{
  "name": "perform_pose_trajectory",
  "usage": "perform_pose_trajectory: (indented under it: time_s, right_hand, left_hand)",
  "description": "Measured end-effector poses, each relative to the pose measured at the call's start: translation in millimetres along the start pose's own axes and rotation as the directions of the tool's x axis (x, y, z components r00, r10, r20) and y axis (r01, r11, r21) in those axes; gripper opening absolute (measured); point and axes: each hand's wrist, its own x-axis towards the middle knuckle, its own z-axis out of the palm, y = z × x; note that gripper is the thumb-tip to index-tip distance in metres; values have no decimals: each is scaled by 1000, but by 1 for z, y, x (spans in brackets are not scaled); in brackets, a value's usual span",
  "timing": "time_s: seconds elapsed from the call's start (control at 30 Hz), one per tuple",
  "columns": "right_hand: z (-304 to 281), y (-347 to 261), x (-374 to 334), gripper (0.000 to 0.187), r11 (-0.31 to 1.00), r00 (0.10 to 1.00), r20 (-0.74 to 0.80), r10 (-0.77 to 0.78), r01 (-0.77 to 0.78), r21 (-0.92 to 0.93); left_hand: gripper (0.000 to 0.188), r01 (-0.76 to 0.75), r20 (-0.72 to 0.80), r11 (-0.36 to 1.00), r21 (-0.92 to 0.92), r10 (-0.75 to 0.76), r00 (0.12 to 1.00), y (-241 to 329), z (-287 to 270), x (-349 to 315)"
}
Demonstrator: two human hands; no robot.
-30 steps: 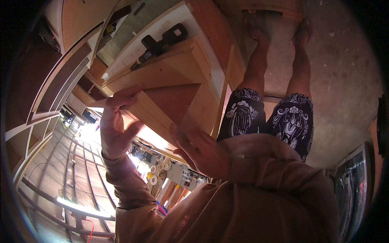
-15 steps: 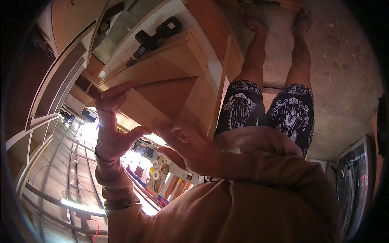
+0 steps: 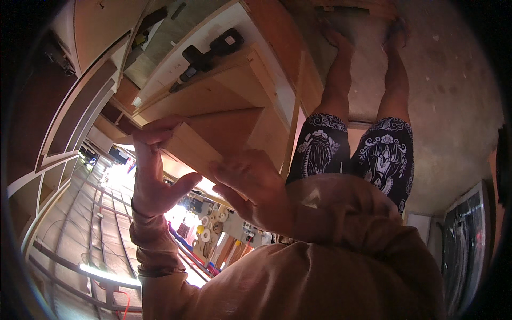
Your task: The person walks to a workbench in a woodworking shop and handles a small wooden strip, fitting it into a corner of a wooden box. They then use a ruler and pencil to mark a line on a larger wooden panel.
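The person is seemingly steadying a wooden board [image 3: 196,145] ahead of the torso; the next move is probably calling for even support. The left hand [image 3: 153,184] is touching its corner, grip unclear; the right hand [image 3: 256,186] is hanging unclenched by the near edge, a gap separating both thumbs, a power drill [image 3: 198,60] lying beyond.

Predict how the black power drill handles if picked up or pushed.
The black power drill is probably stiff, given its hard-looking casing. Likely heavy for its size, and unbalanced toward the chunky battery-like block at one end. Its irregular, angular outline suggests a push would slide or pivot it rather than roll it.
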Motion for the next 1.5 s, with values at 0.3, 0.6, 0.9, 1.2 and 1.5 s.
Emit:
perform_pose_trajectory:
  time_s: [0.3, 0.6, 0.9, 1.2, 1.5]
  right_hand:
    - [0, 5, -2, 60, 1000, 1000, -15, -14, 14, 8]
    - [6, 13, -3, 56, 1000, 999, 26, -21, 21, -1]
    - [-12, 24, 33, 44, 946, 944, 153, -293, 309, -99]
    - [-4, 18, 144, 13, 901, 769, 475, -428, 402, 161]
    - [5, 17, 162, 16, 897, 609, 692, -388, 422, 131]
  left_hand:
    - [44, 130, -154, 976, -173, -157, 975, 2, 4, -2]
    - [40, 112, -149, 987, -119, -129, 980, 3, -5, -1]
    - [44, -9, -265, 1000, 2, 9, 964, -3, 18, 4]
    - [57, 477, -876, 829, 292, 32, 481, 15, 130, -53]
    - [56, 572, -934, 811, 124, -99, 342, 20, 216, -90]
